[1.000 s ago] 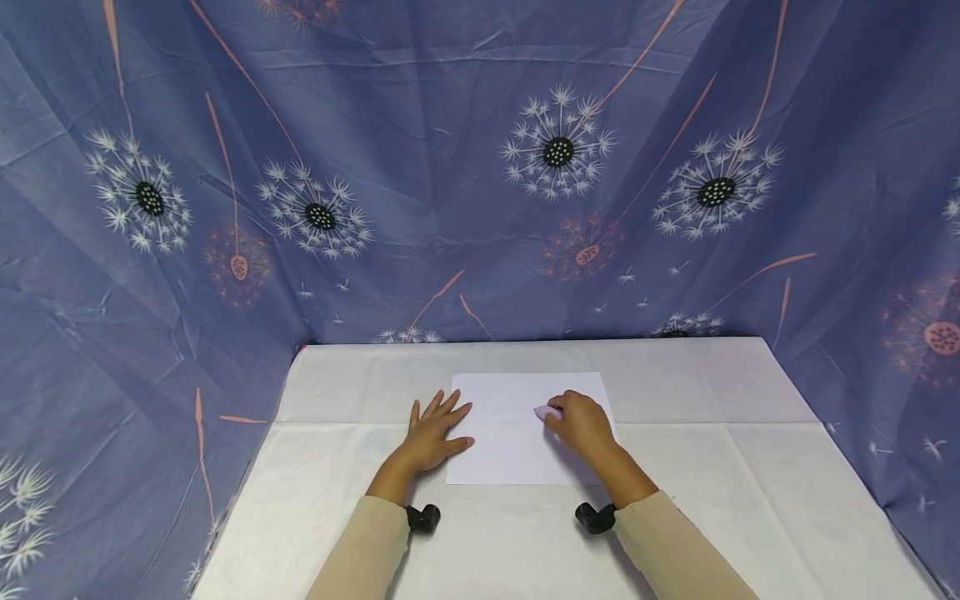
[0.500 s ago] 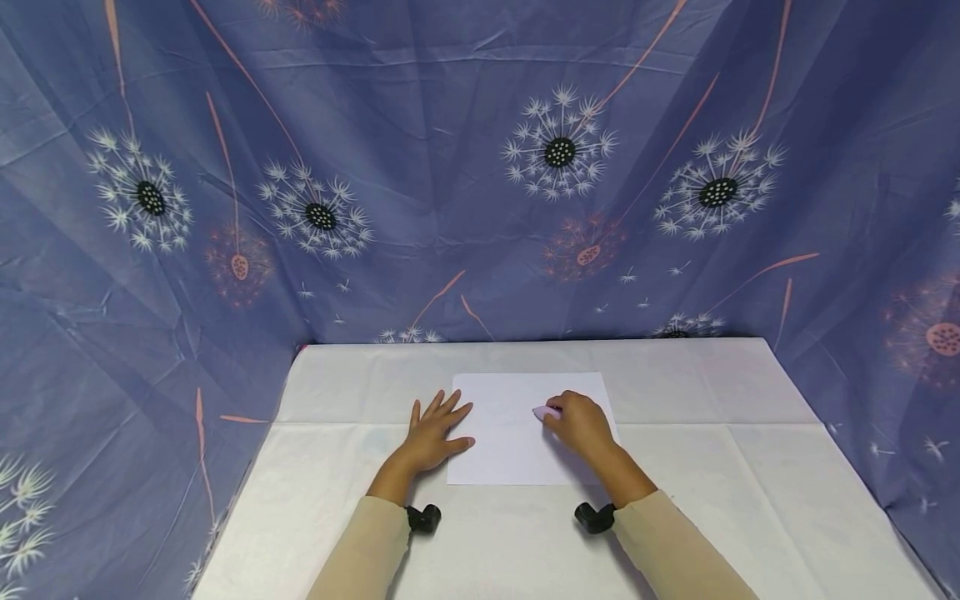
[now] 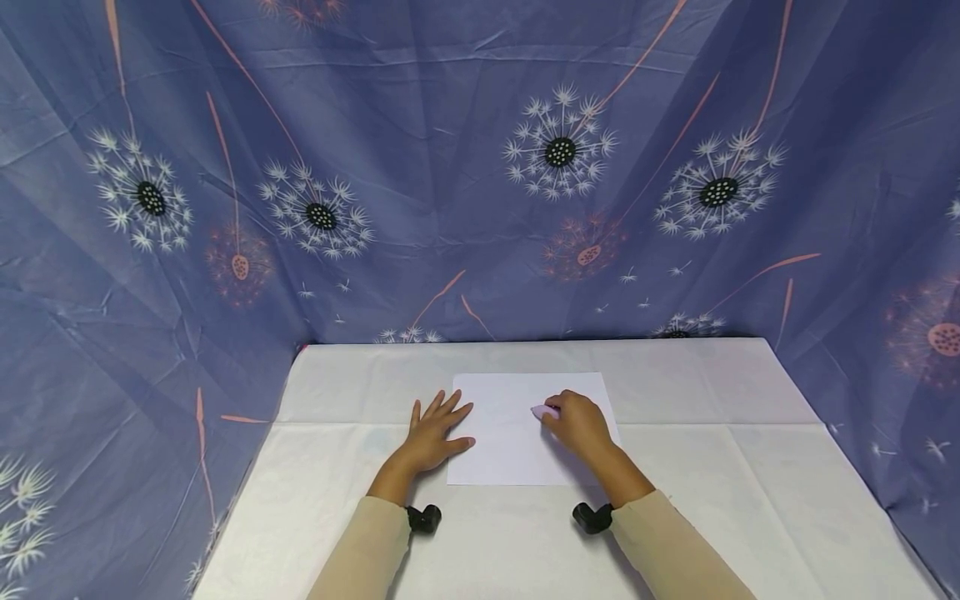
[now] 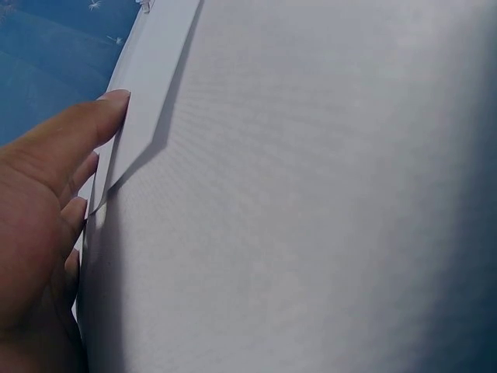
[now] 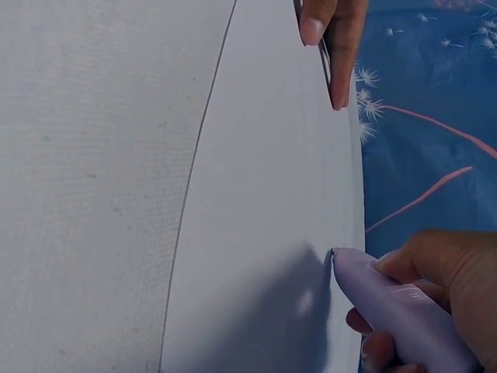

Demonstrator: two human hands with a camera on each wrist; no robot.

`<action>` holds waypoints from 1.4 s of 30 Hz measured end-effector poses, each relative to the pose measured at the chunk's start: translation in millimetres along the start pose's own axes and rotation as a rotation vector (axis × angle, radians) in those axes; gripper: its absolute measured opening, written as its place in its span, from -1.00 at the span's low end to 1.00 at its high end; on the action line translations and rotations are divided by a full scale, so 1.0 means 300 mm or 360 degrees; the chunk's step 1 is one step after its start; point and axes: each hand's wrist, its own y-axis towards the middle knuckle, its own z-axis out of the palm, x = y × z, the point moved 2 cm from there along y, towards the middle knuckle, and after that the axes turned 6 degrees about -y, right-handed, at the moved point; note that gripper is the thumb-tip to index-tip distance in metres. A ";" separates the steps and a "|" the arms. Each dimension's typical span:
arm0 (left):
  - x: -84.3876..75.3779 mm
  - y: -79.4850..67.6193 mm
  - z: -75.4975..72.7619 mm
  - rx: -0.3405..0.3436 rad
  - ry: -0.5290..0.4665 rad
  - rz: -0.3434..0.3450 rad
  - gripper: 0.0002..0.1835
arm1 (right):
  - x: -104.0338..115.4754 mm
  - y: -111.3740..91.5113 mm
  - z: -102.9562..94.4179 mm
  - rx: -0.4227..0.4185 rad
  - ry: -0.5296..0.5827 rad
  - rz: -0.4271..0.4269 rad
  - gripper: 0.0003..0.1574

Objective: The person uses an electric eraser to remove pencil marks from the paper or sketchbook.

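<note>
A sheet of white paper (image 3: 498, 442) lies on the white-covered table. My left hand (image 3: 430, 437), fingers spread, rests on the paper's left edge; in the left wrist view its thumb (image 4: 116, 105) lies on the sheet near a corner. My right hand (image 3: 581, 423) grips a small lilac utility knife (image 5: 396, 311) over the right half of the sheet. Its thumb (image 5: 400, 264) presses on top of the knife's body. The narrow dark tip points left, right at the paper's surface, and the hand's shadow falls across the sheet. The curled fingers partly hide the knife's body.
White cloth (image 3: 712, 483) covers the table, with fold creases across it. A blue curtain (image 3: 435, 167) with dandelion prints hangs behind the table and along both sides. Each wrist wears a black camera (image 3: 424, 518) just below the sleeve cuff.
My right hand slides slightly left over the paper with the knife. The left hand and the sheet stay in place.
</note>
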 end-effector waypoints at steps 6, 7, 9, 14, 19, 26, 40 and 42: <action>-0.002 -0.001 -0.003 -0.0008 -0.0004 0.0005 -0.27 | 0.011 0.000 -0.003 0.0006 0.0003 0.0008 -0.78; -0.002 -0.001 -0.003 -0.0010 -0.0001 0.0007 -0.27 | 0.012 0.000 -0.003 0.0005 -0.0002 0.0012 -0.78; -0.003 -0.001 -0.003 -0.0011 0.0002 0.0008 -0.27 | 0.011 0.001 0.001 0.0003 -0.0012 0.0018 -0.78; -0.005 -0.002 -0.004 -0.0011 0.0004 0.0004 -0.27 | 0.012 0.002 0.004 -0.0001 -0.0010 0.0015 -0.77; -0.005 -0.001 -0.005 -0.0010 0.0007 0.0005 -0.28 | 0.014 0.004 0.004 0.0006 0.0009 0.0031 -0.75; -0.004 0.000 -0.004 -0.0003 0.0007 -0.0004 -0.28 | 0.015 0.005 0.006 0.0001 0.0003 0.0024 -0.75; -0.001 0.001 -0.005 -0.0003 -0.0020 0.0002 -0.29 | 0.015 0.014 0.014 -0.0010 0.0011 0.0036 -0.72; 0.000 0.001 -0.005 -0.0002 -0.0011 0.0001 -0.29 | 0.014 0.015 0.015 -0.0007 0.0014 0.0024 -0.74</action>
